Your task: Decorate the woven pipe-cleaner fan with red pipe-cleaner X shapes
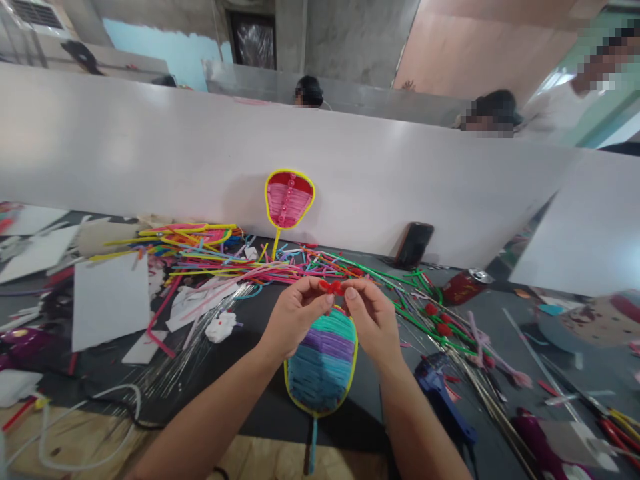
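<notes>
Red bow-shaped piece (332,287) is held in the air above the desk (367,410), just over the top end of a striped fan (320,373). Its left end is pinched between the thumb and fingers of the left hand (299,313), and its right end is gripped likewise by the right hand (373,317). Whether the fan is touched by either hand cannot be told.

The fan, banded in green, purple and blue and edged in yellow, is laid with its blue handle pointed toward the person. Beyond it, a heap of pipe cleaners (250,267) is spread across the desk, and a pink-and-red fan (290,200) is stood upright before the white partition (200,147).

To the left, white card (111,303) and a white fluffy piece (221,327) are seen. To the right, a black phone (415,245) is propped by the partition, a red can (465,287) is tilted, and a blue glue gun (443,393) is placed near the right forearm.
</notes>
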The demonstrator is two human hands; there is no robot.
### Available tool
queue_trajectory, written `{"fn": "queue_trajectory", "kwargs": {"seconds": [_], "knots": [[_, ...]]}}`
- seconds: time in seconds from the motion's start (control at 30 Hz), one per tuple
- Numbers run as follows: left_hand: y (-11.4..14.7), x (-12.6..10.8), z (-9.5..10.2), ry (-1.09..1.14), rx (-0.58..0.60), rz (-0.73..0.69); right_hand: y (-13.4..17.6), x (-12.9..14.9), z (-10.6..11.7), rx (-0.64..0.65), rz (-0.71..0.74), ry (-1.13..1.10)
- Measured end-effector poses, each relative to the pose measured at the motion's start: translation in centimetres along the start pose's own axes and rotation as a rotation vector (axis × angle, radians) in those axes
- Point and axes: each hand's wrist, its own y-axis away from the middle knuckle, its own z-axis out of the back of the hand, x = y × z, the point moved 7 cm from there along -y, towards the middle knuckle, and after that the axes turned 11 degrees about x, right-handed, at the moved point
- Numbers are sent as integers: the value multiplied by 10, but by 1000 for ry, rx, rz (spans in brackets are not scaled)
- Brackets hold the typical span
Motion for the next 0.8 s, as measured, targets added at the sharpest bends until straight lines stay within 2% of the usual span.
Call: {"fn": "queue_trajectory", "kwargs": {"seconds": [0.2,0.47,0.6,0.8], "knots": [[-1,-1,-3,-36,59,34,-3,1,-5,151,-34,-160],[-2,-3,-5,-74,93,72,-5,-3,-3,197,-81,-241],[-2,-2,-4,-120,100,82,-6,-4,-1,204,-72,-168],[-2,-2,-3,-214,80,144,-6,5,4,196,-44,83]]}}
